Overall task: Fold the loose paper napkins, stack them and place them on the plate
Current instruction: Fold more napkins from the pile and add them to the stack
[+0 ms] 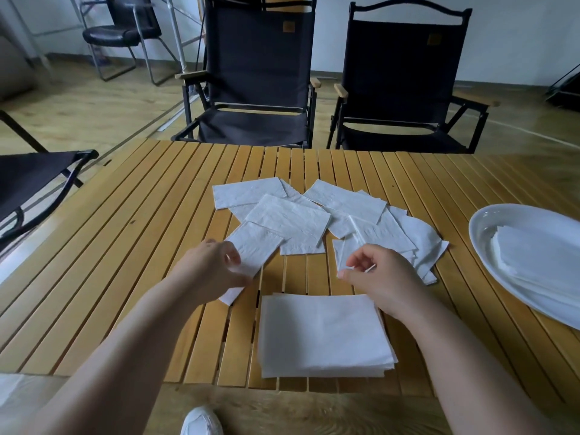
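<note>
Several loose white paper napkins [292, 221] lie scattered on the middle of the slatted wooden table [125, 246]. A neat stack of folded napkins [323, 335] sits near the front edge. My left hand [210, 271] pinches the near-left loose napkin [251, 249] at its corner. My right hand [383, 277] pinches the edge of another loose napkin [345, 249] on the right side of the pile. A white oval plate [489, 221] at the right edge holds a stack of folded napkins [539, 259].
Two black folding chairs [260, 73] [405, 83] stand behind the table. Another black chair [34, 183] is at the left, and an office chair [122, 29] stands far back. A white shoe [201, 422] shows below the table edge.
</note>
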A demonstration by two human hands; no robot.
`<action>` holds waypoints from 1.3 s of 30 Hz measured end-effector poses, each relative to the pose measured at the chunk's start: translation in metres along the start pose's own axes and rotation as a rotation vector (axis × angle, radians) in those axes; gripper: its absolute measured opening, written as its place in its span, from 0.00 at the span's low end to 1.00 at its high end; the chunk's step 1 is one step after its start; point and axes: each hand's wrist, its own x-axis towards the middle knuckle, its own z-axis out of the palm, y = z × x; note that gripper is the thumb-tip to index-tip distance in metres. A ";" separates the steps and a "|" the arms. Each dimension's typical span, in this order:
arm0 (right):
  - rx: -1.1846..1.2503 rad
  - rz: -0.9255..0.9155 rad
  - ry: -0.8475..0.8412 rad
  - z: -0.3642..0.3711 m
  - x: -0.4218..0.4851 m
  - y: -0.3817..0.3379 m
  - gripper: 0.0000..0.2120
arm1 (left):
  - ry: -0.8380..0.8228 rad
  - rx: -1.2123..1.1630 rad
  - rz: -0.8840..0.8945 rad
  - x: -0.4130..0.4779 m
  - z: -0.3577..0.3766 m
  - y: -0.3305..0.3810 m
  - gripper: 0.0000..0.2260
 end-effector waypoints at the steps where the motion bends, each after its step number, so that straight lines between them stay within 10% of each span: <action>1: -0.004 -0.010 0.001 0.004 0.002 0.000 0.07 | -0.013 0.015 -0.001 0.001 0.001 -0.003 0.17; 16: -0.022 -0.208 -0.032 0.022 0.007 0.005 0.25 | 0.073 -0.060 0.326 -0.006 0.008 0.023 0.04; 26: 0.036 -0.273 0.164 0.017 0.008 0.004 0.04 | 0.098 -0.248 0.475 -0.014 0.002 0.035 0.06; 39: 0.280 -0.270 0.223 -0.006 -0.001 -0.002 0.06 | 0.268 -0.436 0.364 -0.009 -0.002 0.033 0.07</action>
